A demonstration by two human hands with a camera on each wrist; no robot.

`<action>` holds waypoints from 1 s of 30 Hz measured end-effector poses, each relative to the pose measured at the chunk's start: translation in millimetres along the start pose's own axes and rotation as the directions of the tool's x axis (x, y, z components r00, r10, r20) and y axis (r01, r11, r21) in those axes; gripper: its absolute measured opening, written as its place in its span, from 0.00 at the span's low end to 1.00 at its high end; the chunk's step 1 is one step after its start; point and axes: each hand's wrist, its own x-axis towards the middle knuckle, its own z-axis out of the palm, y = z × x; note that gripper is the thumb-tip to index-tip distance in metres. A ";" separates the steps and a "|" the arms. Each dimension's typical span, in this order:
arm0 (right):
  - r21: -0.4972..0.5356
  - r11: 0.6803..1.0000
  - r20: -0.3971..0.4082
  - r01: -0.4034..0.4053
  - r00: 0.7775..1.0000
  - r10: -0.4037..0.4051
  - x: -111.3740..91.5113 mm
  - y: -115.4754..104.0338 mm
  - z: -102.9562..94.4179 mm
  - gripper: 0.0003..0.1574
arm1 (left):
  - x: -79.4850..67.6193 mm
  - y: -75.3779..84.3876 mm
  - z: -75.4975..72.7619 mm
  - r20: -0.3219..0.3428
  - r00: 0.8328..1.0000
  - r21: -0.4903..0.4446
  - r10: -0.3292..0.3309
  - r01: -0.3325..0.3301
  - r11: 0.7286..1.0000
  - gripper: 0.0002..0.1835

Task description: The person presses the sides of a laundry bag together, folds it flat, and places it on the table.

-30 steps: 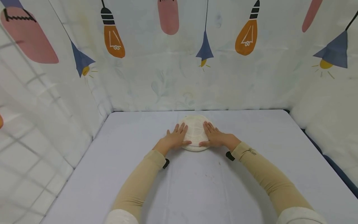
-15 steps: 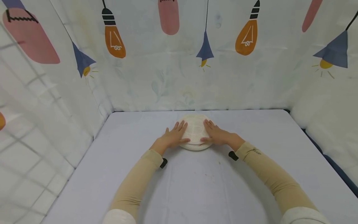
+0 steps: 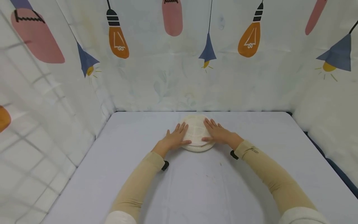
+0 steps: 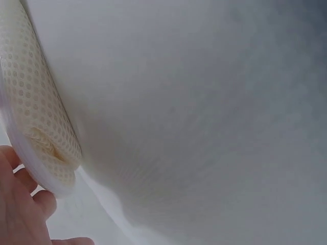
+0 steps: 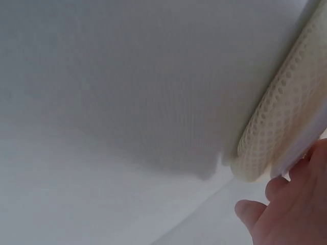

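Note:
A round, cream mesh bag (image 3: pixel 195 132) lies near the far edge of the white table. My left hand (image 3: pixel 174 138) rests on its left side, fingers spread and straight. On the opposite side my right hand (image 3: pixel 219 133) lies over the rim, its fingers pointing forward and its thumb toward the middle. The left wrist view brings out the honeycomb mesh (image 4: pixel 30 87), a pale edge band and a fold near the end, with fingertips (image 4: pixel 46 201) right at the band. In the right wrist view, the thick mesh side (image 5: pixel 276 112) shows beside the curving fingers (image 5: pixel 276 188).
A white cloth covers the table (image 3: pixel 195 189), with a few small brownish specks (image 3: pixel 209 176) in front of the bag. Hanging white sheets printed with lamps and bulbs (image 3: pixel 173 77) enclose the back and both sides.
The head view has shifted slightly. My right wrist sits a little farther right than a second ago. Both hands stay on the mesh bag, which keeps almost the same place.

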 end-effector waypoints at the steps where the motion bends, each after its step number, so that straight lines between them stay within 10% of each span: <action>1: 0.007 1.000 0.003 -0.006 1.000 0.006 -0.4 -0.1 1.5 0.63 | -0.4 0.5 0.2 0.002 1.000 0.002 -0.003 0.003 1.000 0.48; 30: -0.124 0.991 0.084 -0.059 0.994 0.069 4.5 -8.8 7.8 0.56 | 1.8 13.1 -0.7 0.055 0.998 0.094 -0.038 0.033 0.995 0.44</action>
